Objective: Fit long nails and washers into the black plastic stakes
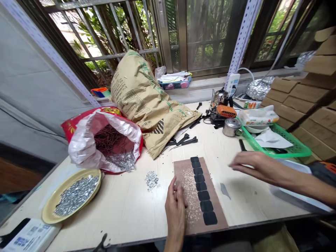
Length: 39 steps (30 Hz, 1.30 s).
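My left hand point(176, 206) rests at the left edge of a brown board point(219, 217). Its fingers are loosely curled and apart, with nothing visible in them. On the board lies a column of several black rounded-square pads point(202, 186), beside a scatter of pale specks point(193, 201). My right hand point(249, 163) is over the table to the right of the board, fingers stretched leftward, with nothing seen in it. A small grey scrap point(225, 190) lies below it. A loose pile of small shiny metal pieces point(152, 181) sits left of the board.
A yellow plate point(47, 213) of metal pieces and an open sack point(81, 147) of brown and silver pins stand left. Behind are a large paper sack point(139, 101) and black tools point(187, 140). A metal cup point(231, 127), green tray point(301, 153) and stacked cartons point(304, 94) are right.
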### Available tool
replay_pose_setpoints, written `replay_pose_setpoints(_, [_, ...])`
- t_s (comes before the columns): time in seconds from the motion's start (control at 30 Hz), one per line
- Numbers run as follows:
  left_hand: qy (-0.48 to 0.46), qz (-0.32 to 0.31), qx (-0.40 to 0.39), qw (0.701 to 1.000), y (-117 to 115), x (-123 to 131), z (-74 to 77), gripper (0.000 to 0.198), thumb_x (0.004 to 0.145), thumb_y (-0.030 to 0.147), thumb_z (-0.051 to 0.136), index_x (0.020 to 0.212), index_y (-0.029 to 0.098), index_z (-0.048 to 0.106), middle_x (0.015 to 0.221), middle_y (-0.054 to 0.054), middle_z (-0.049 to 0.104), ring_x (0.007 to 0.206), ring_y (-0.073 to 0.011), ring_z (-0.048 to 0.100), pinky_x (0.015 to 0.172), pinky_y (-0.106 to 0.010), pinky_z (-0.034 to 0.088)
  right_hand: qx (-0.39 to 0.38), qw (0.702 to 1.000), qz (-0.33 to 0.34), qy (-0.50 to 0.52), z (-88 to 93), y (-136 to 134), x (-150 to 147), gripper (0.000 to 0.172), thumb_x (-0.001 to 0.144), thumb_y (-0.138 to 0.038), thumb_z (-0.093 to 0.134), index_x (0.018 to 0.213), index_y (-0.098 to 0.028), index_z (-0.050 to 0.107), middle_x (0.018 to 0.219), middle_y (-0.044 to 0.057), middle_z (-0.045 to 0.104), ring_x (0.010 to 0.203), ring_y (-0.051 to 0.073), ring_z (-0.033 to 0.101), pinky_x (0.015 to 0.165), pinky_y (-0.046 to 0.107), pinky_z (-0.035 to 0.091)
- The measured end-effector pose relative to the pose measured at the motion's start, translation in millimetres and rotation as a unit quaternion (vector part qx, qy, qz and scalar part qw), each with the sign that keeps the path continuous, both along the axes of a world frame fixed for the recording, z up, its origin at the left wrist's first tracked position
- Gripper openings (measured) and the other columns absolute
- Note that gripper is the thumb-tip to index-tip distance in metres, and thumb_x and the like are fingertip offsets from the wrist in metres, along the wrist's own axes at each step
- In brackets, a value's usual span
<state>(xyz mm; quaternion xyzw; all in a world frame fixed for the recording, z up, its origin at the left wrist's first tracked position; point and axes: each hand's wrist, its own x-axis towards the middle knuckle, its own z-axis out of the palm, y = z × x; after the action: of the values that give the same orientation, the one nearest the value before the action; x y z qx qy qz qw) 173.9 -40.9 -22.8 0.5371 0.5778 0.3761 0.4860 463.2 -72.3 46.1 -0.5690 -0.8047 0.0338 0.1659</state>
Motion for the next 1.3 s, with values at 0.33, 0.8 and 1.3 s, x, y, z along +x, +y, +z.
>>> replay_pose_setpoints(0.33, [0.226,0.072,0.166,0.957,51.3,-101.7,-6.7,0.026,0.085,0.038,0.048,0.088,0.018,0.064,0.087,-0.008,0.062,0.075,-0.0209,0.059,0.071,-0.036,0.048,0.083,0.990,0.063,-0.098,-82.9,210.8,-92.2,0.008,0.086,-0.023,0.058,0.089,-0.016,0.061,0.088,0.007,0.059,0.086,0.021,0.050,0.069,0.028,0.038])
replay_pose_setpoints(0.8, [0.349,0.022,0.184,0.918,42.8,-109.1,-19.5,0.027,0.089,0.027,0.040,0.095,0.016,0.064,0.083,-0.006,0.055,0.075,-0.0199,0.060,0.067,-0.033,0.049,0.087,0.991,0.033,-0.092,-111.8,201.6,-82.0,0.023,0.093,-0.020,0.040,0.093,-0.015,0.062,0.086,0.009,0.057,0.084,0.022,0.048,0.076,0.031,0.039])
replay_pose_setpoints(1.3, [0.342,0.041,0.199,0.917,34.8,-106.9,-11.0,0.015,0.084,0.024,0.045,0.078,0.019,0.058,0.082,-0.004,0.055,0.068,-0.0168,0.055,0.062,-0.029,0.044,0.121,0.988,-0.001,0.098,-52.5,138.8,-89.1,0.036,0.092,-0.017,0.038,0.124,-0.019,0.053,0.091,0.008,0.054,0.086,0.021,0.054,0.076,0.033,0.047])
